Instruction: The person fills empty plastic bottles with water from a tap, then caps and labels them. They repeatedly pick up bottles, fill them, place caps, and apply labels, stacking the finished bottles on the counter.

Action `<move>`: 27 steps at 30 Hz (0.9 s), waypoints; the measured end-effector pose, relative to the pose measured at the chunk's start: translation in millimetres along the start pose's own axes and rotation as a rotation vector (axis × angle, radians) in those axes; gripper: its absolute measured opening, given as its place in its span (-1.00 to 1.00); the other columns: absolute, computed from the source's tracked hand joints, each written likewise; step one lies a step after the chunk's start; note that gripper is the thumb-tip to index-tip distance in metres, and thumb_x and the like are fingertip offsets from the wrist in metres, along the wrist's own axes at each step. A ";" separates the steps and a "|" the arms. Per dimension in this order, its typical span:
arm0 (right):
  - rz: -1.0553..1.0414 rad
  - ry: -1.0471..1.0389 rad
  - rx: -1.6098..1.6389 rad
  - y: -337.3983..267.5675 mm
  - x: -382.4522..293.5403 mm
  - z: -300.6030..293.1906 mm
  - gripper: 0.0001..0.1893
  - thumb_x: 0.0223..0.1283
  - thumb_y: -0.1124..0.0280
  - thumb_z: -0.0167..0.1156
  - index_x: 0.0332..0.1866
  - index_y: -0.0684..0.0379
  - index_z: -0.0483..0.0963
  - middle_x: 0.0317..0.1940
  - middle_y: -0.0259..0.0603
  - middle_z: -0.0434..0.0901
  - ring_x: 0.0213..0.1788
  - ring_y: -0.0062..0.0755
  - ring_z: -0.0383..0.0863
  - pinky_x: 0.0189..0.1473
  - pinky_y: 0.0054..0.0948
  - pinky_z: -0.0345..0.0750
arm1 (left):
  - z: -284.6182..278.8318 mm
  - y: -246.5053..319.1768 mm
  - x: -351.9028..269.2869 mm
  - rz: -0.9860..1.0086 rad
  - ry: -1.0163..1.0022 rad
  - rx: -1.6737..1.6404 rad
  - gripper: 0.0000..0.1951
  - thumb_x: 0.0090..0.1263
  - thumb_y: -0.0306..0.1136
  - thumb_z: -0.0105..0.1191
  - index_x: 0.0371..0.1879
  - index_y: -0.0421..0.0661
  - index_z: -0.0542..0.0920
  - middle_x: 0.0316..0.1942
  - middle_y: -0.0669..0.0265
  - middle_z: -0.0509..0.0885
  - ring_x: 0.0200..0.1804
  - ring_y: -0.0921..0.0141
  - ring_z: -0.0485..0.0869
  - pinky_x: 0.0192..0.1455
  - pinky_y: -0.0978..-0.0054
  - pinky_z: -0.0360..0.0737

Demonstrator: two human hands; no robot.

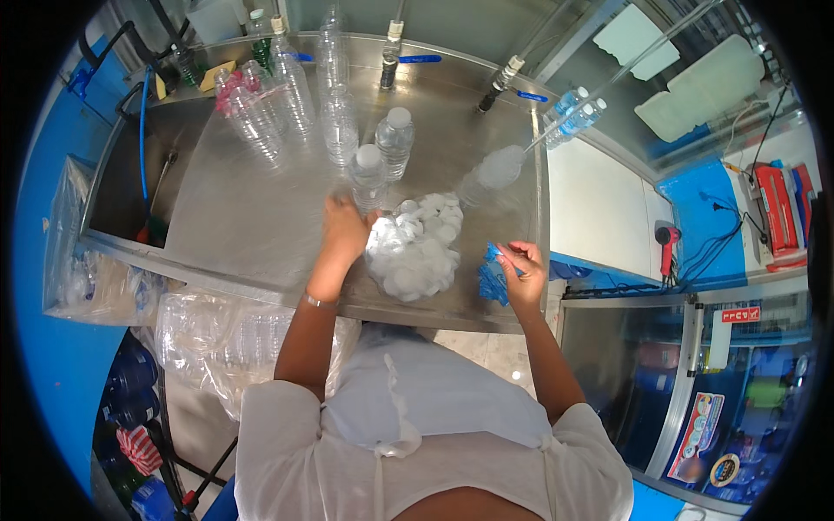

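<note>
My left hand [345, 228], slightly blurred, is at the base of a clear plastic bottle with a white cap [369, 170]. Whether its fingers grip the bottle cannot be made out. A second white-capped bottle [395, 143] stands just behind. Between my hands lies a clear plastic bag of white bottle caps [417, 254] on the stainless steel counter [260, 215]. My right hand [525, 273] pinches blue plastic film [493, 280] between thumb and fingers, over the counter's front right part.
Uncapped clear bottles [293, 91] stand at the back left, some wrapped in pink film [231, 91]. Taps with blue levers [420, 59] line the back. A sink [130, 176] is at left. Labelled bottles [576, 117] and a red hair dryer or heat gun [667, 247] are at right.
</note>
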State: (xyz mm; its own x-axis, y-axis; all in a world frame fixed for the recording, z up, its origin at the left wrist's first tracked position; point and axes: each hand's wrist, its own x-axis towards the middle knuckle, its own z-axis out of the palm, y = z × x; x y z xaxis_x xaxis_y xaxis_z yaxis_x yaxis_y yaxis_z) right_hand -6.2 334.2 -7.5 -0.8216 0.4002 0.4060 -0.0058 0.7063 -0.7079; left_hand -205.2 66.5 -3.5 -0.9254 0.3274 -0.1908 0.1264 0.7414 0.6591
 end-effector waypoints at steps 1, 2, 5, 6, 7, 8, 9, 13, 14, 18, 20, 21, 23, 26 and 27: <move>-0.012 -0.072 0.053 -20.3 9.3 2.2 -0.74 0.12 0.51 0.40 -0.05 0.11 0.71 -0.12 -0.20 0.55 -0.12 -0.35 0.57 -0.10 -0.43 0.53 | -13.2 8.5 -11.8 -0.116 -0.248 0.149 -0.30 0.40 -0.04 0.19 0.26 -0.42 0.36 0.19 -0.25 0.48 0.29 -0.07 0.47 0.31 0.17 0.43; -0.023 -0.145 0.106 -40.7 18.0 5.5 -0.69 0.12 0.54 0.39 0.01 0.12 0.69 -0.09 -0.21 0.55 -0.09 -0.38 0.56 -0.08 -0.46 0.52 | -16.4 19.9 -31.4 0.029 -0.290 -0.049 -0.37 0.44 -0.05 0.13 0.22 -0.41 0.43 0.11 -0.16 0.57 0.21 -0.02 0.55 0.25 0.18 0.48; -0.017 -0.200 0.295 -92.1 36.2 33.0 -0.61 0.12 0.53 0.39 0.10 0.12 0.63 -0.06 -0.19 0.56 -0.10 -0.44 0.57 -0.14 -0.50 0.55 | -3.1 57.7 -63.1 0.316 -0.605 -1.193 -0.56 0.51 -0.19 0.05 0.13 -0.35 0.58 -0.07 0.12 0.73 -0.01 0.21 0.71 0.08 0.26 0.62; -0.012 -0.221 0.352 -102.1 44.2 44.5 -0.59 0.12 0.52 0.40 0.12 0.12 0.61 -0.07 -0.18 0.56 -0.13 -0.46 0.58 -0.19 -0.51 0.57 | -1.0 61.3 -64.5 0.256 -0.552 -1.350 -0.62 0.51 -0.23 0.06 0.08 -0.32 0.61 -0.10 0.17 0.74 -0.03 0.28 0.70 0.06 0.32 0.63; 0.032 -0.173 0.371 -108.0 52.4 55.4 -0.62 0.12 0.52 0.40 0.10 0.14 0.60 -0.09 -0.18 0.58 -0.15 -0.49 0.58 -0.21 -0.53 0.56 | 3.0 62.9 -64.2 0.124 -0.516 -1.475 -0.67 0.51 -0.27 0.07 0.03 -0.30 0.64 -0.13 0.22 0.74 -0.06 0.35 0.70 0.03 0.38 0.63; 0.078 -0.159 0.378 -111.0 59.6 66.4 -0.64 0.13 0.53 0.39 0.07 0.17 0.58 -0.12 -0.19 0.59 -0.17 -0.53 0.58 -0.23 -0.55 0.56 | 6.1 60.4 -63.3 0.074 -0.487 -1.618 -0.72 0.50 -0.31 0.08 -0.01 -0.27 0.67 -0.16 0.27 0.74 -0.09 0.43 0.69 0.01 0.43 0.64; 0.156 -0.151 0.372 -111.2 66.1 75.2 -0.66 0.14 0.53 0.39 0.05 0.20 0.56 -0.15 -0.19 0.61 -0.20 -0.56 0.58 -0.26 -0.57 0.55 | 7.6 55.4 -59.1 0.011 -0.370 -1.552 -0.76 0.48 -0.36 0.11 -0.03 -0.26 0.67 -0.18 0.29 0.75 -0.13 0.46 0.69 -0.04 0.47 0.64; 0.268 -0.416 0.489 -106.1 82.2 96.5 -0.80 0.18 0.48 0.38 -0.15 0.25 0.55 -0.37 -0.32 0.61 -0.36 -0.63 0.54 -0.32 -0.58 0.51 | 6.6 34.5 -41.0 0.049 0.093 -1.186 -0.85 0.31 -0.50 0.30 -0.19 -0.22 0.66 -0.36 0.36 0.73 -0.34 0.56 0.65 -0.27 0.58 0.62; 0.312 -0.446 0.577 -107.2 85.8 100.0 -0.81 0.19 0.47 0.38 -0.16 0.25 0.54 -0.41 -0.35 0.60 -0.40 -0.63 0.53 -0.33 -0.57 0.50 | 2.8 29.6 -37.4 0.059 0.179 -1.011 -0.82 0.30 -0.49 0.32 -0.17 -0.22 0.66 -0.35 0.35 0.73 -0.33 0.56 0.65 -0.26 0.58 0.62; 0.154 -0.320 0.470 -122.8 117.5 92.1 -0.84 0.24 0.46 0.32 -0.16 0.26 0.53 -0.38 -0.32 0.60 -0.39 -0.56 0.53 -0.35 -0.50 0.48 | -19.3 12.2 -31.2 -0.005 0.276 -1.021 -0.73 0.22 -0.45 0.41 -0.19 -0.20 0.61 -0.39 0.39 0.67 -0.39 0.58 0.60 -0.33 0.61 0.56; -0.144 -0.261 0.304 -137.0 141.3 81.2 -0.85 0.25 0.47 0.29 -0.14 0.24 0.53 -0.30 -0.25 0.59 -0.34 -0.42 0.57 -0.31 -0.41 0.50 | -34.0 2.5 -24.3 -0.038 0.432 -0.959 -0.72 0.21 -0.46 0.40 -0.17 -0.18 0.59 -0.42 0.43 0.64 -0.39 0.60 0.58 -0.33 0.62 0.54; -0.312 -0.224 0.227 -145.4 152.5 78.3 -0.85 0.25 0.47 0.27 -0.13 0.22 0.53 -0.26 -0.22 0.59 -0.31 -0.36 0.59 -0.28 -0.37 0.50 | -39.1 -0.6 -20.6 -0.050 0.516 -0.936 -0.71 0.21 -0.46 0.40 -0.16 -0.17 0.58 -0.43 0.44 0.62 -0.39 0.60 0.57 -0.33 0.63 0.53; -0.454 -0.416 0.020 -163.0 175.4 80.0 -0.81 0.22 0.43 0.28 -0.09 0.18 0.52 -0.17 -0.15 0.56 -0.22 -0.20 0.60 -0.20 -0.27 0.51 | -42.3 -1.0 -12.2 0.033 0.552 -1.009 -0.75 0.24 -0.50 0.35 -0.17 -0.16 0.58 -0.39 0.45 0.61 -0.36 0.61 0.56 -0.29 0.63 0.52; -0.415 -0.642 -0.140 -182.4 192.3 91.2 -0.74 0.17 0.37 0.32 -0.04 0.12 0.52 -0.14 -0.12 0.52 -0.14 -0.12 0.60 -0.09 -0.26 0.52 | -47.1 -3.3 -1.4 0.093 0.517 -1.112 -0.76 0.23 -0.51 0.35 -0.18 -0.17 0.59 -0.29 0.40 0.67 -0.31 0.60 0.59 -0.25 0.61 0.55; -0.399 -0.686 -0.142 -186.1 192.1 97.5 -0.71 0.16 0.34 0.34 -0.03 0.11 0.52 -0.15 -0.12 0.51 -0.12 -0.12 0.59 -0.05 -0.28 0.52 | -48.4 -4.7 -0.6 0.107 0.482 -1.127 -0.73 0.23 -0.52 0.35 -0.12 -0.17 0.59 -0.22 0.38 0.69 -0.26 0.60 0.61 -0.22 0.59 0.56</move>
State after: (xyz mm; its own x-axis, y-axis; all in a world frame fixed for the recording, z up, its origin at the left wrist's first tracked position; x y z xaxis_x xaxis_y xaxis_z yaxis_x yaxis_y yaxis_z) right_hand -218.5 222.7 145.9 -0.9402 -0.3128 0.1348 -0.3378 0.8061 -0.4859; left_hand -222.5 34.5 28.7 -0.9969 -0.0716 0.0335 0.0520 -0.2742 0.9603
